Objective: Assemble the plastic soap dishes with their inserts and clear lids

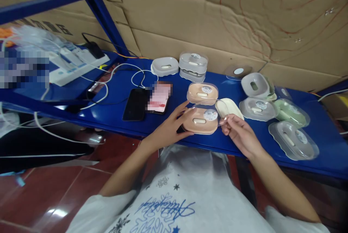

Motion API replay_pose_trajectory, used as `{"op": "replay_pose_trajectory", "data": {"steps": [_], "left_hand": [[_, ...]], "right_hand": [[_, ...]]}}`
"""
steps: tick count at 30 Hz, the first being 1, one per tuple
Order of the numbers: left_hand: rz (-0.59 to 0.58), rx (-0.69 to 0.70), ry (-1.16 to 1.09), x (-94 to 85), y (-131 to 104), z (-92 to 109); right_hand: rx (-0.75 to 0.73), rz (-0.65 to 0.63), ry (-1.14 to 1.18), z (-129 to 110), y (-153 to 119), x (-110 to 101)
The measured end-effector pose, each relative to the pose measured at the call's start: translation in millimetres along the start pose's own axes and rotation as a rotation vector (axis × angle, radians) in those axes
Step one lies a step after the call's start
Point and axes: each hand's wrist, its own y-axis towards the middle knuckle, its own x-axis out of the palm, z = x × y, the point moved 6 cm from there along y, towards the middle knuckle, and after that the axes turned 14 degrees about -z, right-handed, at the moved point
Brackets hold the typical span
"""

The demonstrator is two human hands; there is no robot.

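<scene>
An orange dish point(200, 126) with a white oval bar piece and a round label on its clear cover lies near the shelf's front edge. My left hand point(175, 124) is at its left side, thumb and fingers spread around that end. The fingers of my right hand point(236, 128) are pinched on the clear cover's right edge. A similar orange dish point(202, 97) sits just behind. Beside my right hand's fingertips is a cream oval piece point(233, 109), partly covered by the hand.
Grey dishes point(165, 70) stand at the back, two of them stacked point(193, 68). Several grey and green dishes point(293, 140) are on the right. Two phones point(135, 104), cables and a power strip point(78, 70) lie left. Cardboard point(190, 15) stands behind the blue shelf point(108, 120).
</scene>
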Motion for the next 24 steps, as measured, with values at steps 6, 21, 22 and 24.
{"op": "replay_pose_trajectory", "data": {"steps": [6,21,22,24], "left_hand": [[-0.012,-0.009,-0.012,-0.1,-0.4,-0.2],[0.064,0.049,0.026,1.0,-3.2,-1.8],[0.068,0.058,0.028,0.9,-3.3,-1.2],[0.082,0.073,0.030,-0.3,-3.7,0.6]], "right_hand": [[-0.052,0.020,-0.741,-12.6,-11.4,-2.5],[-0.428,-0.378,-1.223,-17.1,22.1,38.4],[-0.441,-0.379,-1.226,-16.3,21.9,37.5],[-0.490,-0.371,-1.236,-18.3,19.0,35.5]]}}
